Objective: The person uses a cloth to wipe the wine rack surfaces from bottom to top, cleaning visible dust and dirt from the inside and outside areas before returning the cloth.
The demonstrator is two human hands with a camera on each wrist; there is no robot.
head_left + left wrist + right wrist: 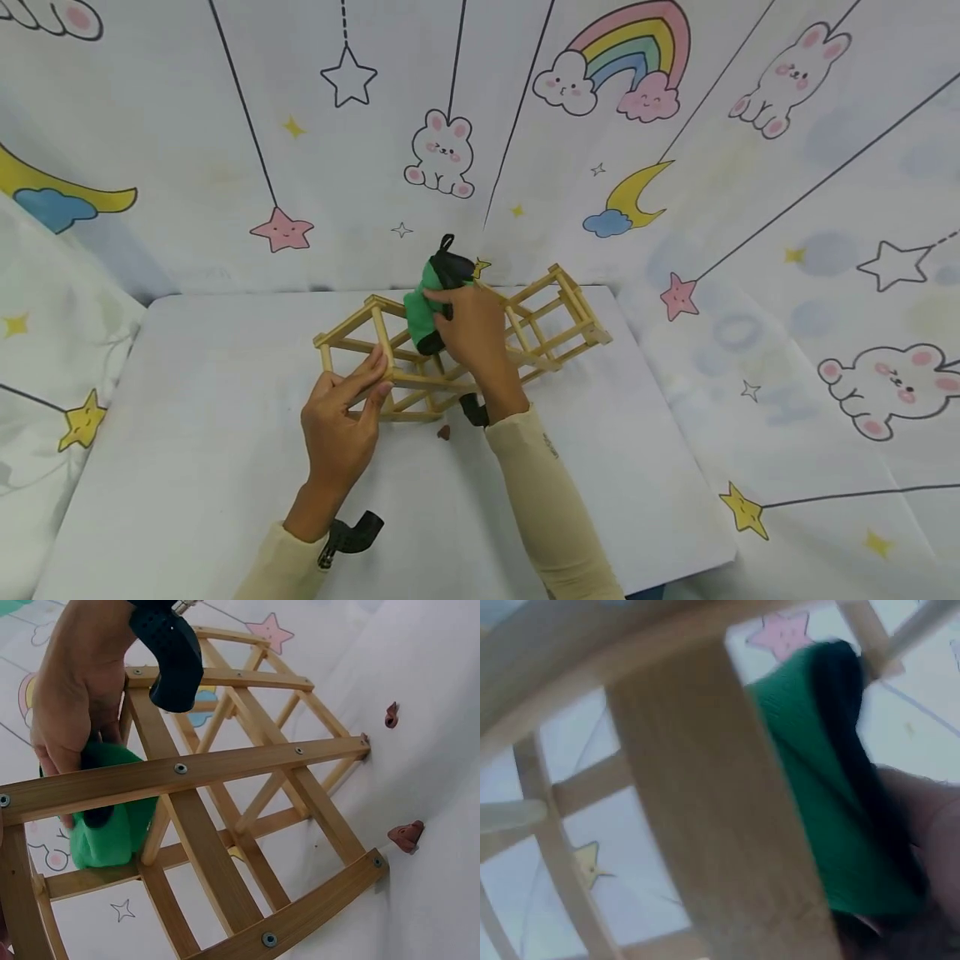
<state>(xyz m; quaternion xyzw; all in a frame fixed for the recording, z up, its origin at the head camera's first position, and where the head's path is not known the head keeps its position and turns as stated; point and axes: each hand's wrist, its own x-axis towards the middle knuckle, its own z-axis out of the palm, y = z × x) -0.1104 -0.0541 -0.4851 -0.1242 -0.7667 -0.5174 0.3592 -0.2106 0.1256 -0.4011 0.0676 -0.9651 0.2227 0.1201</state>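
Note:
A light wooden slatted rack (416, 382) with screwed joints stands tilted on the white table. My left hand (341, 417) grips a slat at its left end, thumb in front and fingers behind. Over the middle of the rack my right hand (474, 325) holds a soft green-and-black cloth-like piece (420, 308) with a black loop on top. In the left wrist view this green piece (112, 844) sits among the slats. The right wrist view shows the green fabric (810, 787) with its black edge beside a wide slat (705, 787), partly blurred. Its exact kind is unclear.
Small reddish-brown lumps (407, 836) lie on the white table (202, 467) beside the rack. Behind the table hangs a white cloth (360, 167) printed with stars, rabbits and a rainbow. A black wrist camera mount (356, 533) juts from the left sleeve.

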